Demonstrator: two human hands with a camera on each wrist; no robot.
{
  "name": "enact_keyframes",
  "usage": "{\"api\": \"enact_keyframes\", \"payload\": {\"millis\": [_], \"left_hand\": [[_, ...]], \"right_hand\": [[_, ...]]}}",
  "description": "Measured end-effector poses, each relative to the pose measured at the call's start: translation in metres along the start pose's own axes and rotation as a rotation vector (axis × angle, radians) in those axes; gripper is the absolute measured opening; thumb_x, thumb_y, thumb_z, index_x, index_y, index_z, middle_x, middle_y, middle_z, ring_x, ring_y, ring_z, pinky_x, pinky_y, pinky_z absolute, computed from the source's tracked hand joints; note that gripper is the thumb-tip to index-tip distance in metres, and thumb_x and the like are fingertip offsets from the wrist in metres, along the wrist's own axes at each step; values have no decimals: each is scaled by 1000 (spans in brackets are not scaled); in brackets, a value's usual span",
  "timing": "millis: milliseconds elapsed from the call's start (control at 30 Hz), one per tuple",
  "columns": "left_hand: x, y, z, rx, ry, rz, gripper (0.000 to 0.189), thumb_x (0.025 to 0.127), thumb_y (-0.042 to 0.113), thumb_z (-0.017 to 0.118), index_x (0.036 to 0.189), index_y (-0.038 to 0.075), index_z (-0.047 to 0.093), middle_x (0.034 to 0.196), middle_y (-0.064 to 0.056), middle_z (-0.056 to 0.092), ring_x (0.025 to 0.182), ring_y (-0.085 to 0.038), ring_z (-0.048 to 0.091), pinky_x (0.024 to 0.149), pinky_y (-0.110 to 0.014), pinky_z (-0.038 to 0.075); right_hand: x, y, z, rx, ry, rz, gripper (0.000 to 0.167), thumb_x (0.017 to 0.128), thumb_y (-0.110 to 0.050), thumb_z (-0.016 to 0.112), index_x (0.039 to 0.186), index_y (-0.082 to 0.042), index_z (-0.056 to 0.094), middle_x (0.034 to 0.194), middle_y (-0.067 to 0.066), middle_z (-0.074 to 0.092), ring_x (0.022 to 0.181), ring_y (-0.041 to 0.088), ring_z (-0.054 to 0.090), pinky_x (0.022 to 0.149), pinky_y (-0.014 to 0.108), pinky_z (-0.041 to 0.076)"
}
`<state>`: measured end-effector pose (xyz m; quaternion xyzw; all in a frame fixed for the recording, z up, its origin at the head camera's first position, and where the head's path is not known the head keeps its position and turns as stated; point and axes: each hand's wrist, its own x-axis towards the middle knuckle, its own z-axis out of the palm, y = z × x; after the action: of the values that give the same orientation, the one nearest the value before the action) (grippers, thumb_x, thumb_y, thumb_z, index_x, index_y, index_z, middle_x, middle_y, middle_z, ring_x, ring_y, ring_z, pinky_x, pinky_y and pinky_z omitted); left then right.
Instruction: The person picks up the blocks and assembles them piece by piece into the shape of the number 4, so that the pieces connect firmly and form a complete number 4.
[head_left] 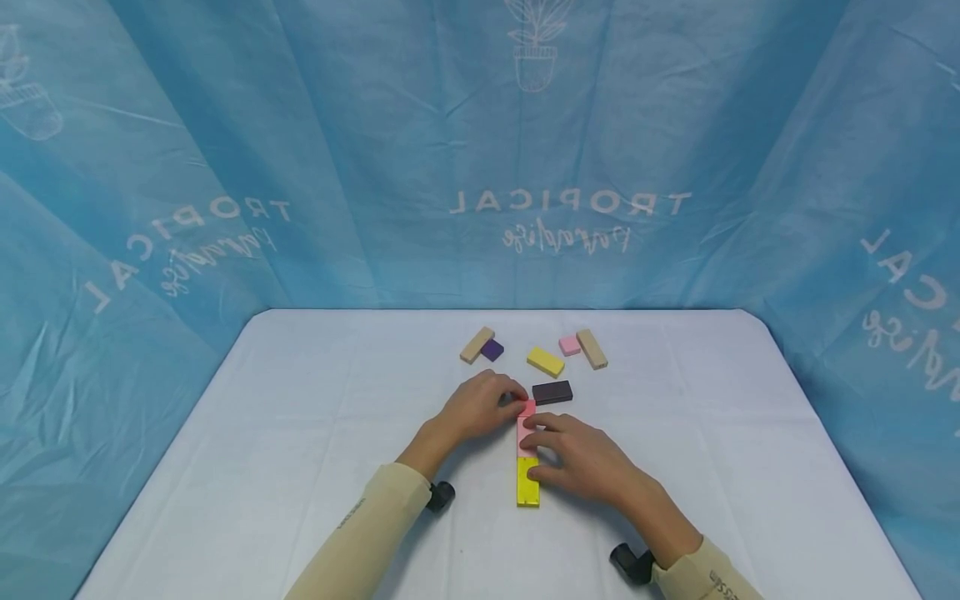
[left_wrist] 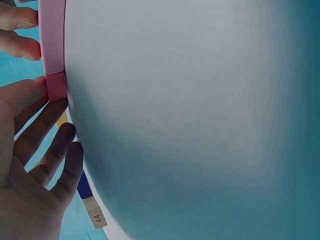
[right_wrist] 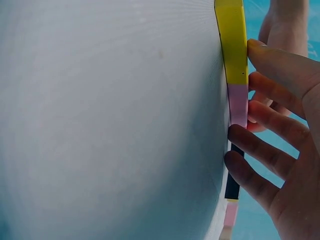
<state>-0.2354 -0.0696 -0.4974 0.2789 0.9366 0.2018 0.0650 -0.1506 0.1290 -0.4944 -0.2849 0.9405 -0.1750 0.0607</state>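
Observation:
A short row of blocks lies flat on the table, running away from me. Nearest is a yellow block (head_left: 528,493), then a pink block (right_wrist: 237,104), then a small coral-red block (left_wrist: 57,87) at the far end. With thumb and index finger my left hand (head_left: 478,406) pinches the small red block, its other fingers spread beyond it. My right hand (head_left: 588,457) lies over the row from the right; its thumb touches the yellow block and relaxed fingers touch the pink one. A dark block (head_left: 552,392) sits just beyond the row, to the right of the red block.
Farther back lie a yellow block (head_left: 545,362), a small pink block (head_left: 569,345), a small purple block (head_left: 492,350) and two wooden blocks, one left (head_left: 477,344) and one right (head_left: 592,349). The white table (head_left: 225,467) ends at a blue curtain (head_left: 420,150).

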Motion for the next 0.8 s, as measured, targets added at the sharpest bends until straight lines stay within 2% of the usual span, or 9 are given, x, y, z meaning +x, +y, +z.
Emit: {"api": "enact_keyframes", "payload": {"millis": [800], "left_hand": [[-1, 3, -2, 11, -6, 8, 21, 91, 34, 65, 109, 25, 72, 104, 14, 67, 99, -9, 56, 94, -33, 45]], "right_hand": [[-2, 0, 0, 13, -7, 6, 38, 84, -49, 69, 119, -34, 67, 142, -5, 48, 127, 19, 45, 98, 47, 42]]}}
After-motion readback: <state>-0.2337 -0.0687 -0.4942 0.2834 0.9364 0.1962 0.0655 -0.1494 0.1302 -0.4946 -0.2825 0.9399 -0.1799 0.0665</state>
